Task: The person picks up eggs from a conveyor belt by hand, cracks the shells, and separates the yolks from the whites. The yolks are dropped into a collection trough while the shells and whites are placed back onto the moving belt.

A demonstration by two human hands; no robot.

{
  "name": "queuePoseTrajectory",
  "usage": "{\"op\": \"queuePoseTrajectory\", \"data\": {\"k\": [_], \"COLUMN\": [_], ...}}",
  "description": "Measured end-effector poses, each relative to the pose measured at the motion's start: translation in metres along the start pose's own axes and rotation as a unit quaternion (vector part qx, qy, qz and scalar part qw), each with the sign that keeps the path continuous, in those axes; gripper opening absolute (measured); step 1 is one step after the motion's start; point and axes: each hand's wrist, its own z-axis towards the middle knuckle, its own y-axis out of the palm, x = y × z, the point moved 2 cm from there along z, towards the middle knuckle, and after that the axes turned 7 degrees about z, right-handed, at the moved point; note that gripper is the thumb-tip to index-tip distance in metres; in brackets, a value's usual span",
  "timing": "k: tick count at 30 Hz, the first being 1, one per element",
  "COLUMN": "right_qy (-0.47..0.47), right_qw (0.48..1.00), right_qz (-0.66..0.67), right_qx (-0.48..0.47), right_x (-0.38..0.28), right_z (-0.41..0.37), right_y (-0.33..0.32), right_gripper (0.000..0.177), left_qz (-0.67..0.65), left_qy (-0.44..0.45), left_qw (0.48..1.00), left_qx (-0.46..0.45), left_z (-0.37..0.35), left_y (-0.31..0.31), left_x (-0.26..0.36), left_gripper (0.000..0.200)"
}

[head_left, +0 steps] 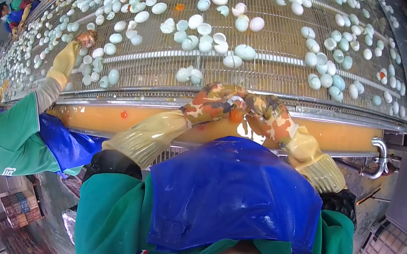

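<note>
- We're on a wet processing line. A long wire-mesh conveyor [276, 77] runs across the view, scattered with pale green-white eggs [244, 52] and cracked shell halves [219, 38].
- Just below the belt's near edge sits a steel trough [317, 156], filled with yellow liquid egg [342, 136]. A lone yolk [124, 114] floats at its left end, and a bent pipe [382, 157] hangs at its right.
- The person's two gloved hands meet right over that trough, above a blue apron [235, 197].
- Left hand [212, 104] and right hand [270, 115] touch fingertip to fingertip. Both sets of fingers are curled in and clamped on a broken egg [236, 115].
- The egg's orange yolk shows in the gap between the gloves, and the shell is mostly hidden by them.
- The egg sits above the liquid, in front of the belt's rim and level with the wrists.
- Off to the left, a co-worker's yellow-gloved hand [65, 61] reaches onto the belt. It is well apart from this pair.
- Risks, as I judge them:
  - The gloves look slick, so a tight squeeze could crumble shell into the liquid.
  - A pull to one side could burst the yolk over the fingers.
  - A yolk released too near the rim could land on the steel edge rather than in the trough.
</note>
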Motion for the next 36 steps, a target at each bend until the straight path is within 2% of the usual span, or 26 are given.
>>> {"op": "queuePoseTrajectory", "data": {"k": [1, 3, 4, 5, 7, 8, 9, 10, 11, 12, 14, 15, 17, 18, 19, 21, 22, 27, 30, 32, 33, 34, 35, 36], "right_qy": [0.001, -0.102, -0.01, 0.084, 0.199, 0.255, 0.308, 0.357, 0.357, 0.3, 0.132, 0.079, 0.049, 0.072, 0.06, 0.034, 0.084, 0.116, 0.155, 0.173, 0.184, 0.132, 0.138, 0.128], "right_qw": [1.0, 0.979, 0.996, 0.99, 0.974, 0.955, 0.928, 0.893, 0.885, 0.909, 0.948, 0.951, 0.959, 0.972, 0.96, 0.956, 0.969, 0.972, 0.969, 0.965, 0.96, 0.95, 0.94, 0.932], "right_qz": [0.002, -0.164, -0.042, 0.078, -0.056, -0.123, -0.19, -0.259, -0.294, -0.29, -0.262, -0.256, -0.21, -0.111, -0.171, -0.198, -0.069, -0.04, 0.055, 0.121, 0.153, 0.219, 0.261, 0.295], "right_qx": [-0.014, -0.063, -0.084, -0.082, -0.09, -0.092, -0.091, -0.087, -0.052, 0.013, 0.121, 0.151, 0.185, 0.196, 0.213, 0.216, 0.22, 0.201, 0.183, 0.157, 0.145, 0.18, 0.17, 0.168], "right_x": [0.007, -0.008, 0.025, 0.058, 0.062, 0.056, 0.046, 0.032, 0.031, 0.035, 0.048, 0.049, 0.036, 0.019, 0.027, 0.037, 0.024, 0.049, 0.053, 0.048, 0.046, 0.049, 0.049, 0.043], "right_z": [-0.01, -0.014, -0.026, -0.038, -0.061, -0.073, -0.081, -0.083, -0.079, -0.068, -0.028, -0.016, -0.006, -0.001, -0.004, -0.01, -0.006, -0.011, -0.012, -0.004, -0.002, -0.001, 0.002, 0.006], "right_y": [-0.002, -0.028, -0.029, -0.03, -0.053, -0.066, -0.082, -0.103, -0.116, -0.118, -0.111, -0.106, -0.102, -0.108, -0.107, -0.11, -0.119, -0.134, -0.139, -0.15, -0.153, -0.152, -0.157, -0.162], "right_gripper": [0.03, 0.031, 0.031, 0.033, 0.037, 0.039, 0.04, 0.042, 0.045, 0.047, 0.052, 0.054, 0.059, 0.059, 0.057, 0.056, 0.053, 0.05, 0.047, 0.048, 0.048, 0.049, 0.049, 0.05], "left_qz": [0.106, 0.312, 0.142, 0.127, 0.097, -0.007, -0.11, 0.011, 0.131, 0.247, 0.422, 0.487, 0.573, 0.599, 0.622, 0.653, 0.665, 0.7, 0.707, 0.667, 0.62, 0.503, 0.36, 0.223], "left_qy": [0.038, 0.112, 0.062, 0.039, -0.01, 0.07, 0.15, 0.121, 0.092, 0.062, 0.02, -0.005, -0.055, -0.08, -0.102, -0.136, -0.148, -0.131, -0.071, 0.006, 0.049, 0.094, 0.141, 0.182], "left_qw": [0.993, 0.94, 0.984, 0.991, 0.991, 0.973, 0.924, 0.917, 0.893, 0.853, 0.802, 0.78, 0.744, 0.73, 0.715, 0.692, 0.681, 0.654, 0.657, 0.698, 0.738, 0.821, 0.892, 0.934], "left_qx": [-0.029, -0.083, -0.085, -0.025, 0.093, 0.218, 0.335, 0.38, 0.42, 0.455, 0.421, 0.393, 0.34, 0.319, 0.301, 0.278, 0.269, 0.256, 0.252, 0.258, 0.261, 0.254, 0.236, 0.213], "left_z": [0.004, 0.009, 0.009, 0.013, 0.031, 0.049, 0.069, 0.081, 0.092, 0.103, 0.142, 0.161, 0.197, 0.213, 0.226, 0.246, 0.251, 0.257, 0.237, 0.22, 0.21, 0.2, 0.19, 0.18], "left_y": [0.002, 0.008, 0.02, 0.022, 0.016, 0.004, -0.011, -0.021, -0.032, -0.048, -0.069, -0.073, -0.081, -0.083, -0.085, -0.088, -0.089, -0.117, -0.129, -0.126, -0.115, -0.077, -0.038, 0.0], "left_x": [-0.006, -0.013, 0.003, 0.019, 0.045, 0.058, 0.068, 0.073, 0.076, 0.075, 0.06, 0.05, 0.03, 0.02, 0.012, -0.002, -0.01, -0.031, -0.036, -0.035, -0.03, -0.008, 0.014, 0.037], "left_gripper": [0.032, 0.027, 0.025, 0.027, 0.032, 0.034, 0.037, 0.035, 0.034, 0.032, 0.031, 0.031, 0.03, 0.03, 0.03, 0.03, 0.029, 0.03, 0.031, 0.031, 0.032, 0.034, 0.036, 0.04]}}
